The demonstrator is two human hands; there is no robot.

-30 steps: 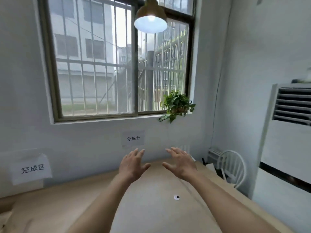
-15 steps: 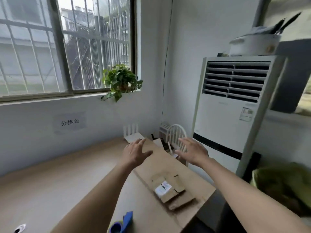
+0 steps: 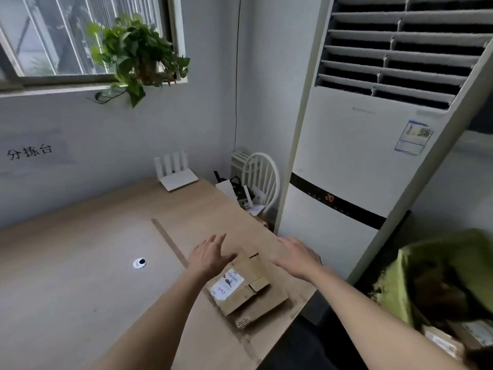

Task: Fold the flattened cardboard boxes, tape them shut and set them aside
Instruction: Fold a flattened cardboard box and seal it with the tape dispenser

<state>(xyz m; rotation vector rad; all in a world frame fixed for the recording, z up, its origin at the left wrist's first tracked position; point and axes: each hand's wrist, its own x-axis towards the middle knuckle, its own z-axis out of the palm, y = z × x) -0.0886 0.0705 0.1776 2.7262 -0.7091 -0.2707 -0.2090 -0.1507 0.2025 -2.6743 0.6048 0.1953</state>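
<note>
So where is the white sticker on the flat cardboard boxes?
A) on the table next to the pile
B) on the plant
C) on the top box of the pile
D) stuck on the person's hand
C: the white sticker sits on the top face of the uppermost of the flat cardboard boxes, just below the left hand and not on the table.

I read "分拣台" on a wall sign (image 3: 29, 152), left of the air conditioner (image 3: 346, 156). Its dark panel (image 3: 337, 204) shows red "20". Its sticker (image 3: 414, 138) and the flattened box's white label (image 3: 227, 284) are unreadable.
</note>
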